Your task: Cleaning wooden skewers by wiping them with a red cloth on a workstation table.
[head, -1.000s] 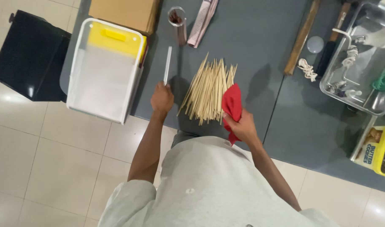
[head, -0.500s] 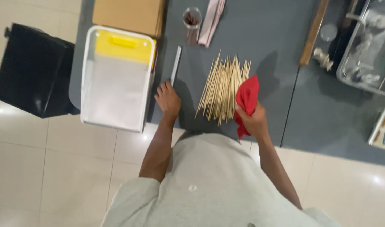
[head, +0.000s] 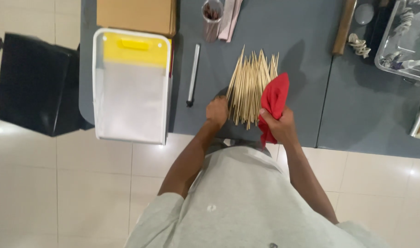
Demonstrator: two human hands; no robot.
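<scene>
Right hand [head: 280, 126]: grip closed on crumpled red cloth [head: 273, 100], soft folds draped over right side of stick bundle. Left hand [head: 217, 111]: grip curled, fingertips touching bundle's left edge. Thin pale wooden sticks [head: 249, 85] fanned near worktop's [head: 292, 41] front edge. Slim metal rod [head: 192, 74] just left; white rectangular tray [head: 131, 94] with yellow end at front-left corner.

Red cloth [head: 275, 98], pale tan sticks [head: 249, 87], grey table [head: 292, 36].
</scene>
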